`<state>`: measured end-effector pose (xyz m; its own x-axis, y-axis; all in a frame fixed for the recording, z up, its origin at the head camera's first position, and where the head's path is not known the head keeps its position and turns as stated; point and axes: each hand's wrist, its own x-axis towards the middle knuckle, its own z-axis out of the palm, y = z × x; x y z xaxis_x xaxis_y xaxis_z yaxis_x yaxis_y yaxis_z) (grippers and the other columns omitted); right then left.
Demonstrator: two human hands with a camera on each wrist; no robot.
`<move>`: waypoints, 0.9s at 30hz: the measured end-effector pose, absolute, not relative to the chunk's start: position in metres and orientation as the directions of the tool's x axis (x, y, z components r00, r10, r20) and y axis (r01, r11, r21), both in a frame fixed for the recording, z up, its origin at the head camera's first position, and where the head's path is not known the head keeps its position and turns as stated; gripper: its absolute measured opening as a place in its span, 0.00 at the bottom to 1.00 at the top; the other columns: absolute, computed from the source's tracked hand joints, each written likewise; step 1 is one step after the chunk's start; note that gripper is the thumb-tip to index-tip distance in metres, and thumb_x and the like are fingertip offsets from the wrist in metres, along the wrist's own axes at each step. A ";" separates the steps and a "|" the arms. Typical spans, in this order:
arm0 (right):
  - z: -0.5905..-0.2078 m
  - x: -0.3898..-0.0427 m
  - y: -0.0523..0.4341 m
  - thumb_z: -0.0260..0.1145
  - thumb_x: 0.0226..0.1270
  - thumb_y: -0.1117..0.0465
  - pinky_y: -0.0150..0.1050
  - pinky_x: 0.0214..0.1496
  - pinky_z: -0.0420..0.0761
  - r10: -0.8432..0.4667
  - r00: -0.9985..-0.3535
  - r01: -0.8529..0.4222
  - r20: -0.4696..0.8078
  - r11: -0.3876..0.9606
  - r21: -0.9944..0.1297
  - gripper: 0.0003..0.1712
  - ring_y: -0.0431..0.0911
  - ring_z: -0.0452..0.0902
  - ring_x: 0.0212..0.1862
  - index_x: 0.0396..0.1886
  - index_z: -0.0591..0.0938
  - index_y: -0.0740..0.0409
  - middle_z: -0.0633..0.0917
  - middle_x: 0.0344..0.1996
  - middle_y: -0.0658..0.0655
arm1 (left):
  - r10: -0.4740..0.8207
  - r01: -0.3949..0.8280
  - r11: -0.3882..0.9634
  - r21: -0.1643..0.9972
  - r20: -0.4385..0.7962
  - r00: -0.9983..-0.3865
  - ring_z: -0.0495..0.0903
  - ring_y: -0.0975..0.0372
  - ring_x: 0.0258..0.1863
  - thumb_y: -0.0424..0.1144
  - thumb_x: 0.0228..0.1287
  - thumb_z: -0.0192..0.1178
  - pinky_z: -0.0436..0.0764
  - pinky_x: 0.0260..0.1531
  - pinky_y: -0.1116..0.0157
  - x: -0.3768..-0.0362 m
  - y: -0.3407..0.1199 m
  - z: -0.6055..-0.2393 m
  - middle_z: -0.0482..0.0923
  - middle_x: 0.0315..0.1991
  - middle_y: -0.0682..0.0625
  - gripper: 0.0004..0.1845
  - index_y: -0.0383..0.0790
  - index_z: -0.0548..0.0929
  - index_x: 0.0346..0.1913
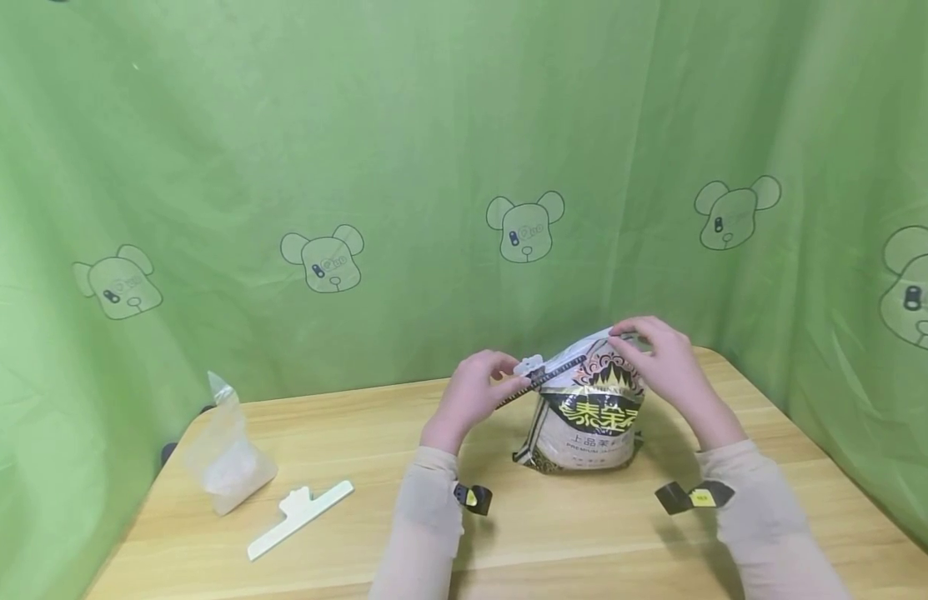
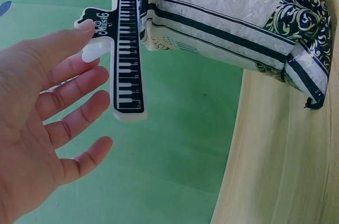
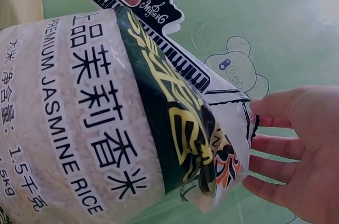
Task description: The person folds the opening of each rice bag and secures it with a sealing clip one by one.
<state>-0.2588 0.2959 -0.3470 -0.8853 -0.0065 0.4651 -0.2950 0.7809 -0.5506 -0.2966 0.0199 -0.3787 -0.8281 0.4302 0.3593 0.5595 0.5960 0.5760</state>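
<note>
A bag of jasmine rice (image 1: 588, 419) stands upright on the wooden table (image 1: 584, 533). A sealing clip (image 1: 542, 372) printed with piano keys sits across its folded top. My left hand (image 1: 480, 385) reaches the clip from the left. Its fingers are straight in the left wrist view, and the index fingertip (image 2: 85, 27) touches the clip's tab (image 2: 98, 33). My right hand (image 1: 656, 348) lies over the bag's top right corner. In the right wrist view its spread, straight fingers (image 3: 288, 147) touch the bag's upper edge (image 3: 244, 108). Neither hand grips anything.
A clear plastic bag (image 1: 225, 454) with white contents stands at the table's left end. A plain white clip (image 1: 299, 517) lies in front of it. A green curtain (image 1: 433, 167) with bear prints closes in the back and both sides.
</note>
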 end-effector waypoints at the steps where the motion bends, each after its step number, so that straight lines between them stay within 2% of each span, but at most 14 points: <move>1: -0.347 -0.259 0.296 0.59 0.72 0.52 0.68 0.56 0.73 -0.006 -0.886 -0.295 0.464 0.780 -0.552 0.19 0.66 0.75 0.55 0.51 0.80 0.62 0.78 0.57 0.69 | 0.430 0.560 0.593 0.578 0.360 -0.828 0.81 0.59 0.44 0.51 0.62 0.65 0.78 0.43 0.68 -0.297 0.020 -0.379 0.84 0.44 0.52 0.16 0.46 0.85 0.48; 12: -0.348 -0.260 0.295 0.59 0.72 0.54 0.68 0.57 0.72 -0.002 -0.878 -0.303 0.478 0.777 -0.552 0.17 0.67 0.75 0.54 0.49 0.80 0.63 0.79 0.55 0.70 | 0.428 0.611 0.603 0.514 0.438 -0.791 0.80 0.62 0.42 0.50 0.63 0.63 0.79 0.45 0.66 -0.296 0.022 -0.381 0.84 0.41 0.53 0.13 0.47 0.84 0.43; 27: -0.349 -0.261 0.294 0.59 0.73 0.54 0.68 0.56 0.73 -0.010 -0.877 -0.307 0.481 0.781 -0.544 0.17 0.68 0.75 0.54 0.49 0.80 0.63 0.79 0.54 0.70 | 0.395 0.635 0.660 0.402 0.533 -0.748 0.81 0.62 0.41 0.54 0.65 0.59 0.78 0.45 0.66 -0.298 0.034 -0.390 0.84 0.41 0.57 0.15 0.49 0.83 0.45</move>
<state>-0.2610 0.2944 -0.3490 -0.8768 -0.0101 0.4807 -0.3072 0.7809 -0.5439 -0.2982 0.0344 -0.3905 -0.7481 0.3954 0.5330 0.6350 0.6599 0.4017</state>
